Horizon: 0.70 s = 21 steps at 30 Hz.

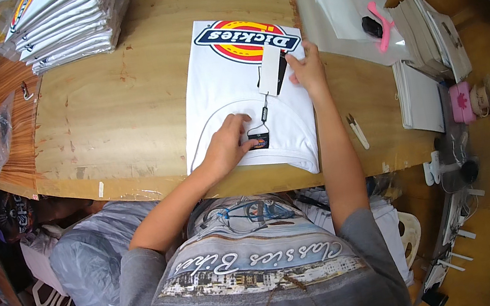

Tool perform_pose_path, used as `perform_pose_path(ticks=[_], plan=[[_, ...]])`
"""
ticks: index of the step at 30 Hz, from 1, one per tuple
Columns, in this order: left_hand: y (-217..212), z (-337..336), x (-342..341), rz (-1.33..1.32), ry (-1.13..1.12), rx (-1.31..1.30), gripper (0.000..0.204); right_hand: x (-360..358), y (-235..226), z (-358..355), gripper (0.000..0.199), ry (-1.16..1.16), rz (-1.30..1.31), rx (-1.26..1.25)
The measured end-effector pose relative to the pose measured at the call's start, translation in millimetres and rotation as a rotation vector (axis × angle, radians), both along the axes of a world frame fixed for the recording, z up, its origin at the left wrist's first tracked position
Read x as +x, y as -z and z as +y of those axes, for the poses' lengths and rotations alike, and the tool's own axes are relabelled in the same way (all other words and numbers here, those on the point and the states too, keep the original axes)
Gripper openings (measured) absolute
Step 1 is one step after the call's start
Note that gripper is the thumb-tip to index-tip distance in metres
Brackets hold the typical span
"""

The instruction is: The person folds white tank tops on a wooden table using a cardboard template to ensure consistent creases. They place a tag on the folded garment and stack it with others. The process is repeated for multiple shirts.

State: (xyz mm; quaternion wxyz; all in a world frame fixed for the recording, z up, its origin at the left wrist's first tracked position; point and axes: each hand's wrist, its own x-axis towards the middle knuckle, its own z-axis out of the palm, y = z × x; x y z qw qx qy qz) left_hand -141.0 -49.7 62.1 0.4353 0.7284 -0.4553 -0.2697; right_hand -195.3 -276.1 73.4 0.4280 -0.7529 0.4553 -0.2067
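A folded white T-shirt (208, 88) lies on the table with its neckline toward me and a red, yellow and blue printed logo at its far end. My left hand (228, 146) rests on the neck area, fingers loosely bent and apart, the thumb at the black neck label (260, 141). A cord with a small black seal (264, 114) runs from the label to a pale hang tag (270, 71), which lies over a black tag (282, 74). At the shirt's right edge, my right hand (309, 69) has thumb and index finger apart beside the tags.
Several folded white shirts in clear bags form a stack (72, 32) at the far left. Tweezers (357, 131) lie right of my right forearm. Farther right are a pink curved object (384, 26), plastic sheets (333, 21) and piled white packs (420, 97). The table's front edge (134, 186) is close to me.
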Motion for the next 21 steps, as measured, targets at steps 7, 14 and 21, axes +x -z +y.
perform_pose_path(ticks=[7,14,21], plan=[[1.4,-5.1,-9.4,-0.653,0.152,0.026,0.031,13.1,1.2,36.9,0.073,-0.051,0.39,-0.278],[3.6,-12.5,2.0,-0.531,0.168,0.025,0.035,38.7,0.4,51.2,0.097,-0.045,0.616,-0.433],[7.3,-8.8,0.4,-0.501,0.137,0.004,0.039,39.4,1.1,35.8,0.096,-0.112,0.306,-0.044]])
